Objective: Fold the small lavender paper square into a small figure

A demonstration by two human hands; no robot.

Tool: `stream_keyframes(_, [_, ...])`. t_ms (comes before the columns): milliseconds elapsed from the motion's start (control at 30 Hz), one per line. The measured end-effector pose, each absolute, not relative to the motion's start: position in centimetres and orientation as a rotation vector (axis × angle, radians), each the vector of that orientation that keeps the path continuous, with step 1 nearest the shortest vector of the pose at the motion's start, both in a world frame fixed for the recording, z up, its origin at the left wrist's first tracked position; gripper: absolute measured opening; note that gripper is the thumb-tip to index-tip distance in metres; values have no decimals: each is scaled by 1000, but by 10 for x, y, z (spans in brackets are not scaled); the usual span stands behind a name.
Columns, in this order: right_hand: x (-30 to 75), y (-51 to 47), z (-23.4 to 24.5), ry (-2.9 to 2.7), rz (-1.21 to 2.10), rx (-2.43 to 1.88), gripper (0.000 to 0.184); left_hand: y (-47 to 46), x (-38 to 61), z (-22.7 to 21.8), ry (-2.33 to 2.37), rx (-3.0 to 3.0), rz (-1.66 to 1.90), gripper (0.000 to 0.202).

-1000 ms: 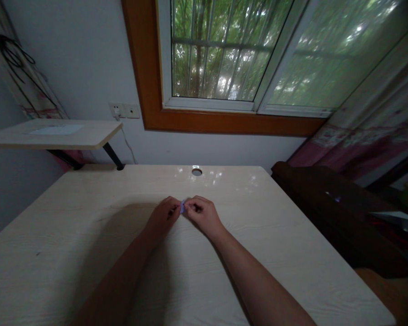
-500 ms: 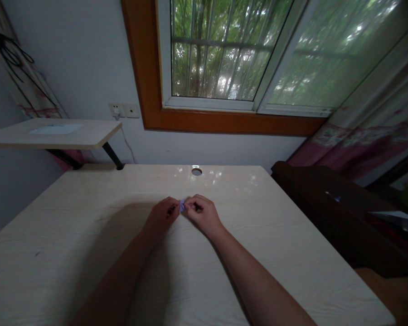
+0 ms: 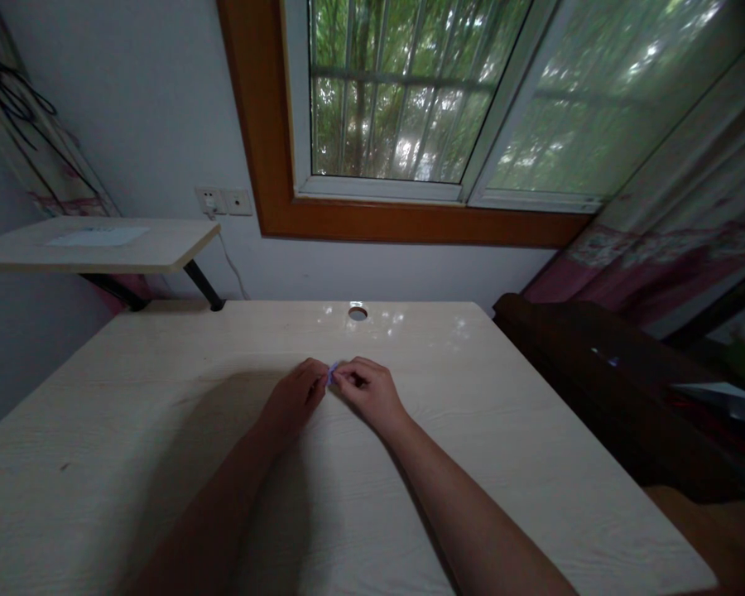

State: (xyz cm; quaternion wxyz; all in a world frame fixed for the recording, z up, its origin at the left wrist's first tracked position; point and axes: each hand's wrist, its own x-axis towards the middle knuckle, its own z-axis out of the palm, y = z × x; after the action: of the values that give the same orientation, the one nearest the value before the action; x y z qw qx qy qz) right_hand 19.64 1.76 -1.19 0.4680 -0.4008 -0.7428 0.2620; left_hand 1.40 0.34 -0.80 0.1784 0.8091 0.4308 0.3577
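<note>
"Forearms first: how do yours run?"

"Your left forearm (image 3: 208, 517) slants from the near left toward the middle of the pale desk (image 3: 515, 463), your right forearm (image 3: 472, 505) from the near right; a broad shadow (image 3: 192, 422) spreads around your left arm."

"And your hands, farther in?"

"Your left hand (image 3: 293, 393) and your right hand (image 3: 372, 392) face each other, fingertips almost meeting, fingers curled inward. Each pinches a small purple piece (image 3: 331, 374) at thumb and forefinger, so it sits in the narrow space between your fingertips, a little left of the scene's middle. Whether it touches the desk, I cannot tell; your fingers hide much of it."

"What lies beyond your knuckles?"

"A round hole (image 3: 358, 314) near the desk's far edge, slightly right of the piece. On the desk's far left, a raised shelf (image 3: 174, 238) stands on black legs (image 3: 204, 285). Farthest, past the desk, the wall (image 3: 360, 269) bears sockets (image 3: 237, 202) and an orange-brown window frame (image 3: 410, 220)."
</note>
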Motion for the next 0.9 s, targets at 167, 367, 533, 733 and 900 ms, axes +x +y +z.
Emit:
stream_keyframes(167, [197,16,-13,-1862,617,-977,11,3,13,-10,1274,2338,968,16])
stream_keyframes(367, [197,16,-12,-1892,561,-978,10,3,13,-12,1279,2398,932,15])
stream_keyframes(533, [196,16,-12,-1876,548,-998,12,3,12,-10,1284,2397,943,16])
stream_keyframes(733, [196,16,-9,-1848,532,-1010,9,3,13,-10,1307,2329,981,15])
stream_keyframes(900, [196,16,-9,-1828,537,-1032,8,4,13,-10,1327,2270,1003,14])
